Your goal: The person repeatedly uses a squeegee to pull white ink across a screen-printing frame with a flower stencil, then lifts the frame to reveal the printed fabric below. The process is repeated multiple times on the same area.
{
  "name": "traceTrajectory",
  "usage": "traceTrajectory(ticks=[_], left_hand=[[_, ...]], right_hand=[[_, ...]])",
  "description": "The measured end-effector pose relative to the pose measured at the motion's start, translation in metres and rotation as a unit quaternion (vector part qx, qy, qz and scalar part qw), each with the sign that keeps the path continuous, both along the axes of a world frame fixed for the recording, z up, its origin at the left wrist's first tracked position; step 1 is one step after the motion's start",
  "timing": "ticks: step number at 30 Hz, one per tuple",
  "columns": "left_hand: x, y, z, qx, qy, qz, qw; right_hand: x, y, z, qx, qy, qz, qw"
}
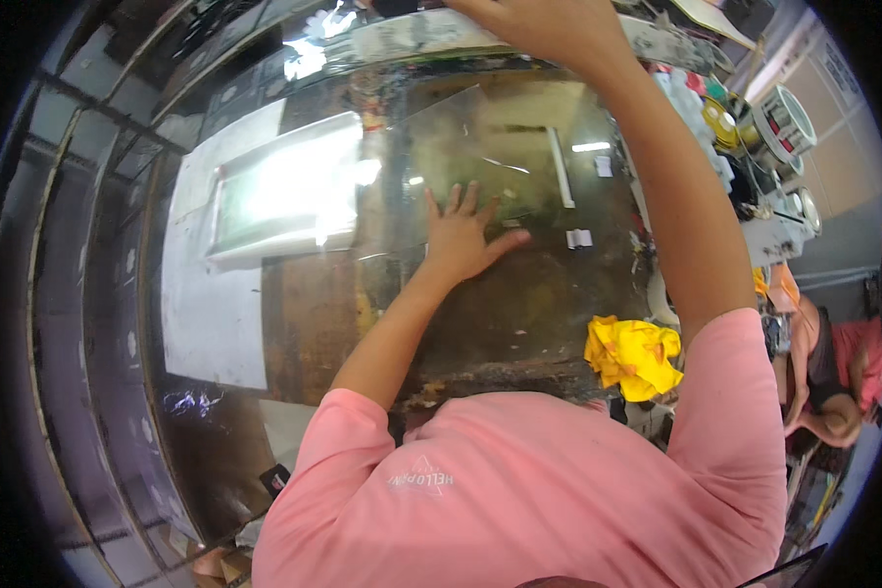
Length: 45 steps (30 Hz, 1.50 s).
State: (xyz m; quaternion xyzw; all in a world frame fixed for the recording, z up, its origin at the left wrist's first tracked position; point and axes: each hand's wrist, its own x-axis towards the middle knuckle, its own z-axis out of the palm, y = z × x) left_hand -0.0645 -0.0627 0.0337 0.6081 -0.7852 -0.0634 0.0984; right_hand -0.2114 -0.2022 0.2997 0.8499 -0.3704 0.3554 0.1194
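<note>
Pink sleeves of my shirt fill the lower view. Beyond them my left hand (465,235) lies flat, fingers spread, on a clear glass sheet (490,147) resting on the worn brown table (314,323). My right hand (544,24) reaches to the far top edge of the glass; whether it grips I cannot tell. Small white tags (579,238) sit just right of my left thumb. A crumpled yellow cloth (634,356) lies at the table's near right corner. Round tins (786,122) stand far right, their contents unclear.

Glass-topped workbench (294,323) with yellow cloth (633,356)
</note>
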Motion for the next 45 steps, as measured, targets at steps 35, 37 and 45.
traceTrajectory(ticks=[35, 37, 45], left_hand=[[-0.051, -0.011, -0.001, -0.125, 0.256, -0.031, 0.958], [-0.019, -0.01, 0.032, -0.078, 0.403, 0.104, 0.906], [0.068, 0.024, 0.085, -0.041, 0.48, 0.168, 0.86]], right_hand=[[0.005, 0.003, 0.004, -0.016, -0.018, -0.024, 0.999], [0.005, 0.012, -0.008, -0.029, -0.036, -0.015, 0.999], [-0.023, 0.076, -0.121, 0.032, 0.115, -0.004, 0.993]])
